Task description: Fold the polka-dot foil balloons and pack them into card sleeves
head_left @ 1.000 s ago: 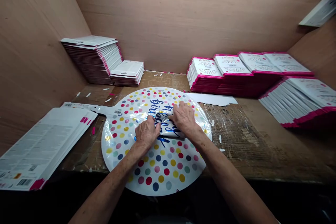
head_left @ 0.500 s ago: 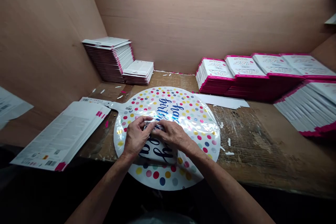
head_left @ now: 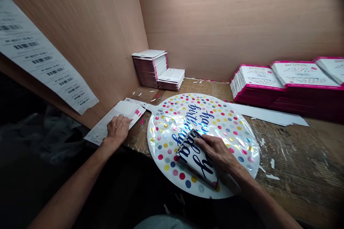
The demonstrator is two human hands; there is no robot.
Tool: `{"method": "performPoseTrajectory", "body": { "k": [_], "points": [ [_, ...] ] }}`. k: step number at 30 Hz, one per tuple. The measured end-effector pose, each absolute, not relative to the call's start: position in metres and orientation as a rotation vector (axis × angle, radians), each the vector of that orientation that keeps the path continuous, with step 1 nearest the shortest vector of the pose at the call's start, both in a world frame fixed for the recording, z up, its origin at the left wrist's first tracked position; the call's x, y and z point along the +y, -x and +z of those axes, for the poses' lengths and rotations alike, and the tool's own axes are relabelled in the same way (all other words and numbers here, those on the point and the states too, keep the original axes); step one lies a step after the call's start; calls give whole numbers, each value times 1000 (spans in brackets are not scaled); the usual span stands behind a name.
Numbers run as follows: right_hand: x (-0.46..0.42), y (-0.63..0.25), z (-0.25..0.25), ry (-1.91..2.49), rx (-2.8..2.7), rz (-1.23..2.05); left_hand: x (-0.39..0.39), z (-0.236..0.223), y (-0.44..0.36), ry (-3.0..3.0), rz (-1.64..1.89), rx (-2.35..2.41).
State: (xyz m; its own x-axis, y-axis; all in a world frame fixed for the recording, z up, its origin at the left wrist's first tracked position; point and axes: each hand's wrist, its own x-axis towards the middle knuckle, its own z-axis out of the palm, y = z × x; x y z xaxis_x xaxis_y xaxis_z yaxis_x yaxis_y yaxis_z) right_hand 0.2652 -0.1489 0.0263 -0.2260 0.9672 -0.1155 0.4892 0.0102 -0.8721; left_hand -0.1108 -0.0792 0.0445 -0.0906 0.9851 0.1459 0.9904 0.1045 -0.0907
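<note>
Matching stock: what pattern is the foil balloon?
The foil balloon is multicoloured polka dots on white, best in head view.

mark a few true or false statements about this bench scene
1. The left hand rests on a stack of white sheets. True.
2. The right hand presses on a fold of the dotted foil balloon. True.
3. The balloon stands upright against a wall. False: it lies flat on the bench.
4. A barcode strip hangs on the right wall. False: the barcode strip hangs on the left wall.
5. Pink-edged packs are stacked to the right of the balloon. True.
</note>
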Motion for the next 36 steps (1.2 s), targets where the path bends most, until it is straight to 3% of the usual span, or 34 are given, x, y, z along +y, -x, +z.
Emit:
{"method": "performPoseTrajectory", "body": {
  "k": [7, 14, 18, 24, 30, 36],
  "points": [
    [-157, -275, 26, 1463, -1614, 1215, -79, 73, 84, 2098, -161, -1955],
    [-165, -296, 35, 1541, -1676, 1133, -95, 46, 22, 2927, -294, -1509],
    [-155, -291, 42, 1627, -1918, 922, -88, 41, -16, 2761, -383, -1641],
    [-118, -270, 41, 1657, -2159, 597, -88, 46, -55, 2798, -114, -1528],
    [-96, -252, 31, 1674, -2213, 523, -91, 56, -61, 2785, 336, -1345],
    [-93, -241, 40, 1781, -2252, 542, -85, 54, -63, 2723, 386, -1290]
  ]
}}
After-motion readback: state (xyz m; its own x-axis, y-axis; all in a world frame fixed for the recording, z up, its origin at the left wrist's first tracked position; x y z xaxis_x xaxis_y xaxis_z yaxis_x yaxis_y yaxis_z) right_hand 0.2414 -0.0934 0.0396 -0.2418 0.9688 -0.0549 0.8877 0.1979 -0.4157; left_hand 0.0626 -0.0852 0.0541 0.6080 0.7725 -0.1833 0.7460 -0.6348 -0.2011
